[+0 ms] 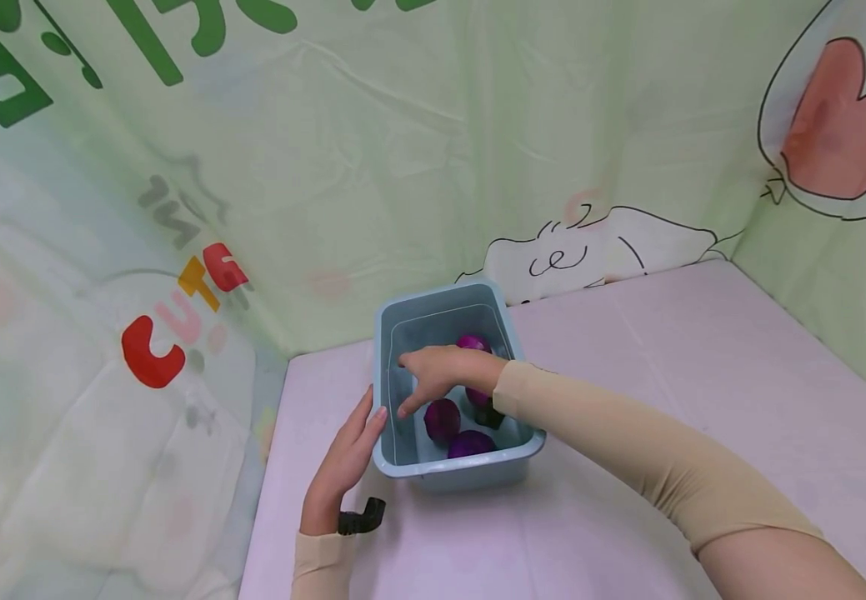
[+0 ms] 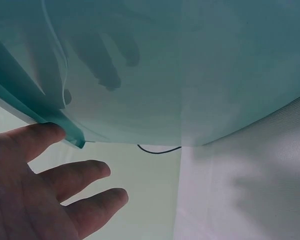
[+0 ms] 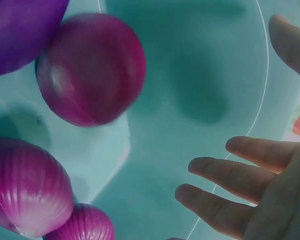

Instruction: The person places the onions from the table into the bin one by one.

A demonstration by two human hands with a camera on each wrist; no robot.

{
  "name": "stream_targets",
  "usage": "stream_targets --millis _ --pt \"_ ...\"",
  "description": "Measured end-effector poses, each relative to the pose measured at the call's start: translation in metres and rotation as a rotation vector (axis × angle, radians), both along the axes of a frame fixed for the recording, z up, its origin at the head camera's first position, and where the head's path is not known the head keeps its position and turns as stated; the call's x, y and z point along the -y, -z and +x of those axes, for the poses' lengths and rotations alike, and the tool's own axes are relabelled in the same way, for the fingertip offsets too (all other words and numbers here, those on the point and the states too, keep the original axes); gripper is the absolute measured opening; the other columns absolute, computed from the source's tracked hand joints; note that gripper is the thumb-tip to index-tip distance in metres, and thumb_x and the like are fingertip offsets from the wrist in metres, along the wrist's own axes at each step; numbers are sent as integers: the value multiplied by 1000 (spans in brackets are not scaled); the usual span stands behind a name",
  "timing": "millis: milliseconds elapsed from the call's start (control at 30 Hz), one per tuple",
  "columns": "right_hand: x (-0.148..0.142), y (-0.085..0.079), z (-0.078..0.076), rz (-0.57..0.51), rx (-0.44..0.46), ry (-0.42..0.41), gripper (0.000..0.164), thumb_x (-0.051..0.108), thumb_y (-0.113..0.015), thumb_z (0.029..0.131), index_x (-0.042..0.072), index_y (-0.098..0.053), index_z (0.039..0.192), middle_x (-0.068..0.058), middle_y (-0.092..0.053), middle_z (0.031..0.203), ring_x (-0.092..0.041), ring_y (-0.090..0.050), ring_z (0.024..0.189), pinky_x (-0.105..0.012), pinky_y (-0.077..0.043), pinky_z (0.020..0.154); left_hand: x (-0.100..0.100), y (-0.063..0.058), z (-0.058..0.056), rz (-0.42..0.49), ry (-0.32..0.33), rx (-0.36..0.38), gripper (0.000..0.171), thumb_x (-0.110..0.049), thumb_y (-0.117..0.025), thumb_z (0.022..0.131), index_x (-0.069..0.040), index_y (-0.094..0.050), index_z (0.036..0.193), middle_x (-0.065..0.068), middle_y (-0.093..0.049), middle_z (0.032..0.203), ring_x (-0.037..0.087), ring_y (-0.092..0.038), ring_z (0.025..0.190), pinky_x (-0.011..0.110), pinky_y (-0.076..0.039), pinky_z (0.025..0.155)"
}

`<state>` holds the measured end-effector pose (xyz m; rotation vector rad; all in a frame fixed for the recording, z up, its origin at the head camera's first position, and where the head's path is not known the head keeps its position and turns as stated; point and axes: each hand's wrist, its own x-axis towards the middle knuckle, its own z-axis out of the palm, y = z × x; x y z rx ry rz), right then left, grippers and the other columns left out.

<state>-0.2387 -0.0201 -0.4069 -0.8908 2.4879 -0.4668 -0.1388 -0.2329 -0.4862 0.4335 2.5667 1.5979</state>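
A light blue plastic bin (image 1: 457,479) stands on the table. On its left side my left hand (image 1: 348,454) rests against the rim, and in the left wrist view its fingers (image 2: 85,172) are extended, one touching the rim. My right hand (image 1: 440,371) is inside the bin, fingers spread and nothing in its grasp. Several purple onions lie in the bin: a round one (image 3: 92,70), a streaked one (image 3: 32,187) and a smaller one (image 3: 85,224) show in the right wrist view. A deeper purple round thing (image 3: 20,32) is beside them, cut off by the frame. My right forearm partly hides the onions.
The table (image 1: 628,358) has a pale pink-lilac cover. Printed curtains (image 1: 372,167) rise behind and to the left, close to the bin's far end. A black wrist device (image 1: 362,517) sticks out beside my left wrist.
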Motion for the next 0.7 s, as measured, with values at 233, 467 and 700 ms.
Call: stream_targets --millis 233,467,700 --pt "-1 -2 0 -7 12 -3 92 59 -77 88 8 -45 157 -11 -53 153 -28 -54 135 -51 -47 106 1 1 -1 -1 10 3 61 -45 -42 112 -30 -23 167 -1 -28 168 34 -40 146 63 -40 106" --pt "-3 -6 2 -9 -6 -9 82 60 -73 91 14 -50 155 -8 -54 152 -28 -54 136 -52 -47 105 0 0 -2 -2 11 -5 59 -43 -41 112 -29 -24 167 1 -30 167 36 -43 143 64 -39 106" --pt "-11 -16 3 -85 -21 -19 76 58 -68 95 9 -54 152 -10 -58 148 -29 -54 136 -52 -47 106 -1 0 -1 -2 5 3 61 -46 -42 112 -30 -23 167 -1 -30 167 36 -41 145 66 -39 106"
